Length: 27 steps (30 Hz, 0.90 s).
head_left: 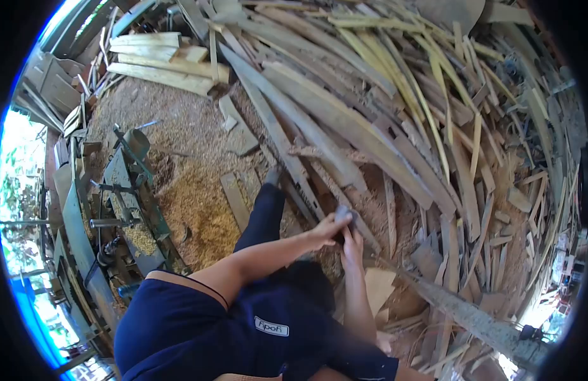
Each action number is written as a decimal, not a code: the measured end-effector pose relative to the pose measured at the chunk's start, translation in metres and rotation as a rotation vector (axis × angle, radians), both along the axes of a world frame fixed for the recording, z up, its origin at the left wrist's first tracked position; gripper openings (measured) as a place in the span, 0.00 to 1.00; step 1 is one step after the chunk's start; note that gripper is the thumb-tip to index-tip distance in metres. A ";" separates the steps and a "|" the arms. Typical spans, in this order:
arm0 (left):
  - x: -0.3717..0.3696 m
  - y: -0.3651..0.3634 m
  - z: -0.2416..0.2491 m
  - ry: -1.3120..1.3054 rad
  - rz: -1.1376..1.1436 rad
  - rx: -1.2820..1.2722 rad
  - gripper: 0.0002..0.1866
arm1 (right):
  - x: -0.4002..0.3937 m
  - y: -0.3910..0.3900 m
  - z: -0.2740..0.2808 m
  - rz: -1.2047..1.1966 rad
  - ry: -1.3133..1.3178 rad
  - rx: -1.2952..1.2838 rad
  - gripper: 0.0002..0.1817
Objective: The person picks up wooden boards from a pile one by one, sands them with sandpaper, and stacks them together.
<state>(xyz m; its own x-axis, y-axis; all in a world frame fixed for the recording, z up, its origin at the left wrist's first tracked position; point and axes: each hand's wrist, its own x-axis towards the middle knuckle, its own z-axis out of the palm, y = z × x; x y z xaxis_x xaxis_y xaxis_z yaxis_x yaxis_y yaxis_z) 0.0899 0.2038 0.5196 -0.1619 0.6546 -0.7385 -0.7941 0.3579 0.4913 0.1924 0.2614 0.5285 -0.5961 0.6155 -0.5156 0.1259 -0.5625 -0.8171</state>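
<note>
My left hand (pixel 326 231) reaches in from the left and closes round a small dark grey object (pixel 344 214). Just below it, my right hand (pixel 352 246) is closed on the same object, and the two hands touch or nearly touch. Fingers cover most of the object, so its kind cannot be made out. Both hands are in front of my body, above wood scraps and long narrow boards (pixel 335 184) on the ground.
A large heap of planks and offcuts (pixel 363 120) fills the top and right. Green machinery (pixel 125 209) stands left beside sawdust (pixel 202 209). Stacked light boards (pixel 157 66) lie at upper left. A long beam (pixel 459 308) slants across the lower right. My foot (pixel 273 176) rests among boards.
</note>
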 end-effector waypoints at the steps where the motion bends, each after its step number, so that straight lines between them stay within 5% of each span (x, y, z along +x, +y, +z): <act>1: -0.023 -0.006 0.017 -0.018 0.126 -0.123 0.28 | -0.027 -0.005 -0.004 0.109 -0.056 0.045 0.16; 3: -0.066 -0.022 -0.013 -0.069 0.378 -0.020 0.23 | -0.086 -0.016 0.002 0.263 -0.127 0.144 0.17; 6: -0.144 -0.047 -0.045 0.045 0.447 -0.220 0.18 | -0.172 -0.036 -0.027 0.315 -0.118 0.129 0.19; 9: -0.237 -0.077 -0.076 0.008 0.496 -0.358 0.18 | -0.244 -0.029 -0.069 0.622 -0.189 -0.077 0.20; 11: -0.292 -0.098 -0.091 -0.076 0.560 -0.325 0.18 | -0.286 -0.014 -0.113 0.668 -0.156 0.199 0.19; 14: -0.353 -0.126 -0.133 -0.156 0.691 -0.358 0.18 | -0.320 0.037 -0.200 0.724 -0.460 0.583 0.19; 16: -0.367 -0.145 -0.168 -0.189 0.716 -0.387 0.18 | -0.323 0.069 -0.263 0.670 -0.640 0.905 0.23; 17: -0.372 -0.151 -0.179 -0.229 0.775 -0.349 0.19 | -0.322 0.090 -0.298 0.816 -0.912 0.913 0.30; 18: -0.374 -0.156 -0.192 -0.271 0.836 -0.315 0.20 | -0.323 0.111 -0.310 0.806 -0.855 0.911 0.38; 19: -0.372 -0.159 -0.203 -0.296 0.836 -0.364 0.20 | -0.340 0.129 -0.305 0.878 -1.062 0.701 0.41; 22: -0.357 -0.160 -0.229 -0.420 0.952 -0.315 0.21 | -0.343 0.172 -0.356 0.776 -1.044 0.975 0.46; 27: -0.345 -0.145 -0.255 -0.525 0.889 -0.194 0.24 | -0.367 0.220 -0.398 0.985 -0.909 0.608 0.49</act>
<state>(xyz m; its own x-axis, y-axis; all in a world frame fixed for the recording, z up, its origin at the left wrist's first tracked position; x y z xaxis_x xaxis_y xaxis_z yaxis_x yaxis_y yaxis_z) -0.2552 0.0591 0.2642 -0.1552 0.3200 -0.9346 -0.9061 -0.4231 0.0056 -0.1748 0.4810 0.1306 -0.5134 0.4170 -0.7500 0.8345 0.4462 -0.3232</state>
